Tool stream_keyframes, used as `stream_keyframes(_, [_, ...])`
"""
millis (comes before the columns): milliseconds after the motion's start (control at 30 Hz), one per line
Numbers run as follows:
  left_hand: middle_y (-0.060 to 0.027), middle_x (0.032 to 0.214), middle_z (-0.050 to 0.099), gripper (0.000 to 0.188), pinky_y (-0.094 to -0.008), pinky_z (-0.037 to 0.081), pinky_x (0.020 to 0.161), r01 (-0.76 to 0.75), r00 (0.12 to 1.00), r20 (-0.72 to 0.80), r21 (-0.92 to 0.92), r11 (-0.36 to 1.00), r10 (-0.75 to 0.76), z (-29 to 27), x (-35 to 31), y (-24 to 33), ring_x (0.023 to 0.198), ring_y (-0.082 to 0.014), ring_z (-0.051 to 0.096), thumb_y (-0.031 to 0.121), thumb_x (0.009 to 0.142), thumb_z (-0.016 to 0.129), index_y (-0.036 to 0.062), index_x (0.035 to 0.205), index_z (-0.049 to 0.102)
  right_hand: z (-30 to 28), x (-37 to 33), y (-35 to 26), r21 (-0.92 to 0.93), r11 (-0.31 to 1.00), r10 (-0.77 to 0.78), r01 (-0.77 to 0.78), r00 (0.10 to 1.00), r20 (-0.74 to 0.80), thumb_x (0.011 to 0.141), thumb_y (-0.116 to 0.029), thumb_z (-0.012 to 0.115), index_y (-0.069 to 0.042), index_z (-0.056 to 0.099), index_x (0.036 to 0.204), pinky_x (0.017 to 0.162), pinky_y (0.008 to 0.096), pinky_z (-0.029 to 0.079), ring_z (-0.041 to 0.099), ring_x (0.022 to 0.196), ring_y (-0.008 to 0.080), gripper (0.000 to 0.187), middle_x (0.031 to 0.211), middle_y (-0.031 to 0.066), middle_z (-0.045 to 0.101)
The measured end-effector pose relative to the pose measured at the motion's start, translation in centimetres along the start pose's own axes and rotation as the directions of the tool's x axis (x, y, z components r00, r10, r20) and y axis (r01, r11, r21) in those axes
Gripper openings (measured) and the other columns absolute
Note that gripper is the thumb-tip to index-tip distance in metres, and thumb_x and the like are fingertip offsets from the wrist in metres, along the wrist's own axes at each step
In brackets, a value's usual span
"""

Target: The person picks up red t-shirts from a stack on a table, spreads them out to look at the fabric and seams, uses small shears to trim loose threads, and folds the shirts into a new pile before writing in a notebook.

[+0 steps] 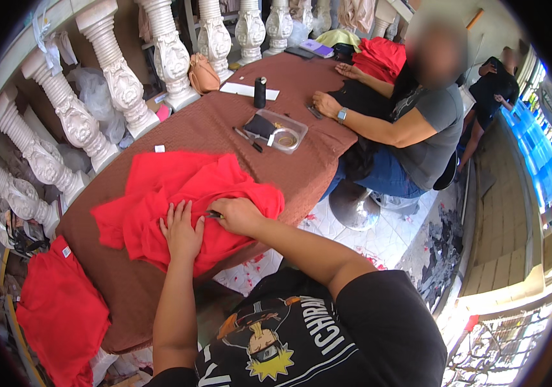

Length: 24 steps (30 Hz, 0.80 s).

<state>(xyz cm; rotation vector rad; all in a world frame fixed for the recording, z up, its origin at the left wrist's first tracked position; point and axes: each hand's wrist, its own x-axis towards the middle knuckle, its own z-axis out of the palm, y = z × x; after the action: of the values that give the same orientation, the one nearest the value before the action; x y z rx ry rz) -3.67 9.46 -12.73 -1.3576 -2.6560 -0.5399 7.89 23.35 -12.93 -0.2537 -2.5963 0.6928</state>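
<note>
Two bare hands are seen at work on a bunched red cloth (144,222), which is laid in loose folds upon the counter (205,122), near its front edge. If this red cloth is taken as the centre of the clock, the other things are placed around it as follows. The left hand (182,233) is pressed flat on the folds, its fingers spread, and nothing is grasped by it. By the right hand (240,216), at its 3 o'clock side, a small dark tool (214,215) is gripped, with the fingers closed around it; its exact kind cannot be told. The tool is held just beside the left hand. At 8 o'clock, a second red garment (63,309) is hung over the counter's edge. Between 1 and 2 o'clock, a transparent box (302,134) is placed, with a dark pouch (260,126) resting in it, and beside it lies a black marker (254,142). At 1 o'clock, a black bottle (260,92) is stood upright. At 2 o'clock, a co-worker (427,132) is seated, and black fabric (363,97) is spread before this person.
</note>
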Motion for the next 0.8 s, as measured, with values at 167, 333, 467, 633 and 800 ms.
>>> stream_keyframes(167, [-0.0072,0.138,0.043,0.052,-0.0542,0.014,0.109,0.008,1.0,-0.004,-0.013,1.0,-0.008,-0.2,0.0,0.2,0.134,-0.0266,0.028,0.035,0.086,0.056,0.0095,0.13,0.048,-0.3,0.0,-0.3,-0.001,1.0,-0.023,0.023,1.0,-0.01,0.072,-0.012,0.062,-0.007,0.062,0.098,0.072,0.0406,0.051,0.063,0.085,0.0294,0.026,0.096,0.0106,0.064])
stream_keyframes(333, [-0.0074,0.137,0.043,0.052,-0.0546,0.014,0.109,0.014,1.0,0.017,0.014,1.0,-0.014,0.0,0.1,0.0,0.134,-0.0265,0.028,0.035,0.086,0.056,0.0096,0.13,0.048,-0.3,0.0,-0.2,0.011,1.0,0.002,-0.002,1.0,0.012,0.071,-0.012,0.062,-0.008,0.063,0.099,0.074,0.0403,0.051,0.062,0.087,0.0296,0.028,0.098,0.0109,0.064])
stream_keyframes(467, [-0.0072,0.138,0.042,0.053,-0.0549,0.014,0.108,-0.003,1.0,-0.005,0.002,1.0,0.003,0.6,0.0,-0.4,0.134,-0.0263,0.028,0.037,0.086,0.055,0.0106,0.131,0.047,0.3,-0.1,0.1,0.018,0.995,-0.095,0.097,0.991,-0.095,0.074,-0.013,0.058,-0.007,0.061,0.09,0.068,0.0423,0.051,0.063,0.08,0.0311,0.018,0.088,0.0122,0.063])
stream_keyframes(633, [-0.0064,0.139,0.041,0.055,-0.0548,0.015,0.108,-0.039,0.999,0.018,0.013,0.999,0.039,-0.2,-0.2,-0.4,0.134,-0.0257,0.028,0.041,0.086,0.054,0.0116,0.133,0.045,0.5,0.0,0.1,0.012,0.996,-0.091,0.093,0.991,-0.098,0.074,-0.013,0.058,-0.007,0.062,0.092,0.066,0.0427,0.051,0.063,0.077,0.0318,0.019,0.086,0.0131,0.064])
stream_keyframes(800, [-0.0081,0.135,0.045,0.045,-0.0451,0.023,0.107,-0.072,0.994,-0.103,-0.47,0.88,0.026,-2.6,-1.0,-1.1,0.13,-0.0281,0.035,0.021,0.08,0.066,0.0095,0.122,0.055,0.1,0.0,0.3,0.035,0.997,-0.061,0.062,0.998,-0.021,0.074,-0.013,0.058,-0.007,0.059,0.093,0.069,0.0427,0.05,0.062,0.08,0.0308,0.02,0.088,0.0114,0.062])
